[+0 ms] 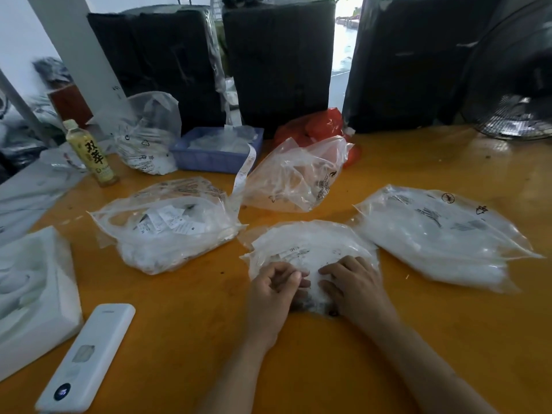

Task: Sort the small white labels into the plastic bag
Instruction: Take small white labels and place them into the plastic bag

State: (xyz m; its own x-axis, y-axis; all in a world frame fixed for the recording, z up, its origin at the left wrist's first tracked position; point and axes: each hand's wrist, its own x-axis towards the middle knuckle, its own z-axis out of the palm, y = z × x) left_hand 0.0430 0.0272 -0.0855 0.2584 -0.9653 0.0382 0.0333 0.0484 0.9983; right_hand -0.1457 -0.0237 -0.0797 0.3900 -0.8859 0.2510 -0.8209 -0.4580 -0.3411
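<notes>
I see the plastic bag [310, 258] lying flat, long axis left-right; my left hand [273, 289] curls pinching its near edge, right hand [352, 283] fingers pressing it, loosely bent.

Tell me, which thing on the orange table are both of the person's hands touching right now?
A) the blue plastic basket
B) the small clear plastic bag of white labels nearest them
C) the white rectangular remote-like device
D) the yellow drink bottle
B: both the left hand and the right hand rest on the small clear plastic bag of white labels nearest the person, far from the other listed things.
</notes>
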